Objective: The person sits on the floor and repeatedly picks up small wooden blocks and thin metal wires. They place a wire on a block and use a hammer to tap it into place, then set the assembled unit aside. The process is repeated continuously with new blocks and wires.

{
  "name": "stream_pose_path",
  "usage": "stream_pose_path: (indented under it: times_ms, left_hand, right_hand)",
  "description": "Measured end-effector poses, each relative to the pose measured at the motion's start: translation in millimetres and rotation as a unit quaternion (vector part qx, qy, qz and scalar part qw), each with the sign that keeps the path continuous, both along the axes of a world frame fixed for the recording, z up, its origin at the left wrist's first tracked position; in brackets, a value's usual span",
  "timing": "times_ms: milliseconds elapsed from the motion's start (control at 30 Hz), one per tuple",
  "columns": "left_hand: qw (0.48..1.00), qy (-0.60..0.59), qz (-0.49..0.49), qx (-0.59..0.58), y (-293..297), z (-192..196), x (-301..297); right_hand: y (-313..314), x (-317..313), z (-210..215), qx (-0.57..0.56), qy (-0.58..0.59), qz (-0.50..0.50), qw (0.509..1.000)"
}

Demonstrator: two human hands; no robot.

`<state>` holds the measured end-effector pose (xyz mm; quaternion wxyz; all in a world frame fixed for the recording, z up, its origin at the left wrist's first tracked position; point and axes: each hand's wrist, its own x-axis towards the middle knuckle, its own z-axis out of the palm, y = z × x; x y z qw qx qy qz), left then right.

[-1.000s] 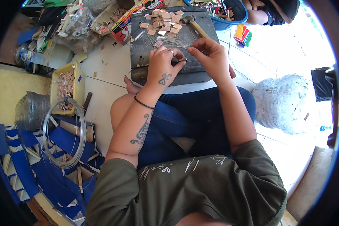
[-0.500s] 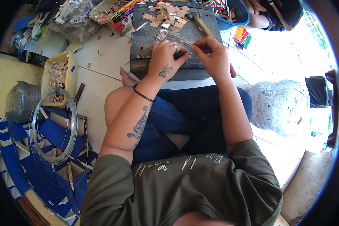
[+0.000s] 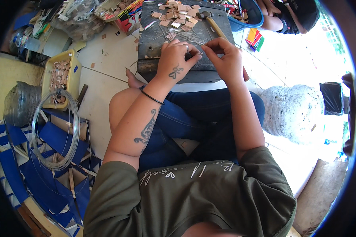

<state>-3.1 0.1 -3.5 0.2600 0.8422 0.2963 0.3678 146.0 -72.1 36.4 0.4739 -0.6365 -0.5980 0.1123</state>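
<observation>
I see both hands meeting over the near edge of a dark block (image 3: pixel 162 47) that sits on the floor ahead of my crossed legs. My left hand (image 3: pixel 174 59) rests knuckles up on the block, its fingers pressed together at the tips and pinching a thin wire (image 3: pixel 202 50). My right hand (image 3: pixel 225 59) faces it, thumb and forefinger pinching the same wire from the other side; the two pinches almost touch. More thin wires (image 3: pixel 186 36) lie loose on the block just beyond the hands. Small tan pieces (image 3: pixel 180 14) are heaped at the far end, and a hammer (image 3: pixel 213 23) lies beside them. A yellow tray (image 3: pixel 73 63) of similar pieces stands on the floor to my left, with a wire coil (image 3: pixel 73 134) nearer me.
</observation>
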Motion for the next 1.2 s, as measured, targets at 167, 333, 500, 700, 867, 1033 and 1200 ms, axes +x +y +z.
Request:
stream_pose_path:
  times_ms: [167,333,500,700,867,1033,1200]
  left_hand:
    - [1.000,-0.002,-0.001,0.008,1,-3,1]
    - [1.000,-0.003,-0.002,0.008,1,-1,1]
    - [0.999,-0.008,-0.022,-0.033,-1,3,1]
    - [0.997,-0.062,-0.039,-0.017,3,3,3]
    - [0.998,-0.054,-0.032,0.003,2,3,0]
    - [0.998,-0.034,-0.031,0.038,-1,3,-1]
    - [0.999,-0.013,-0.030,-0.002,-2,2,-3]
  right_hand:
    - [1,-1,0,0.000,-0.028,0.007,1.000]
    - [3,-1,1,0.010,-0.047,0.031,0.998]
    - [3,-3,-1,-0.033,-0.033,0.042,0.998]
    - [4,0,-6,-0.023,0.058,0.016,0.998]
    - [7,6,-12,-0.027,0.160,0.010,0.987]
    - [6,8,-13,-0.018,0.186,0.032,0.982]
    - [-1,6,-9,-0.030,0.125,0.022,0.991]
